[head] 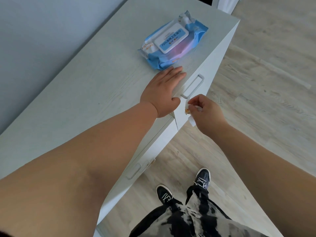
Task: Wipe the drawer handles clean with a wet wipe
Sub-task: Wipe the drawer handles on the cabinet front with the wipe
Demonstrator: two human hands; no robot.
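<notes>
Nearest to you are your two black shoes point(184, 190) on the pale wood floor point(265, 82), below the patterned grey and black trousers point(191, 219). Just beyond them, on the white drawer front at the near left, sits the lower drawer handle point(134, 171), with a small orange-brown smudge on the drawer face just to its right. Further up, your right hand point(207, 111) has its fingers curled and pinched around a crumpled white wet wipe point(189, 111) (a bit of orange-brown dirt shows on the wipe near your fingertips), and a loose corner of it hangs below your hand. The wipe is held just beside the near end of the upper drawer handle point(193, 86); you cannot tell from here whether it actually touches the bar. To the left of that, your left hand point(164, 92) lies flat on the top of the white cabinet point(77, 100), fingers straight and together, holding nothing, with the thumb hooked over the front edge. Just past your fingertips, close but apart, the blue wet wipe pack point(172, 43) rests on the cabinet top with its white lid closed. A grey wall point(34, 40) runs along the far left.
</notes>
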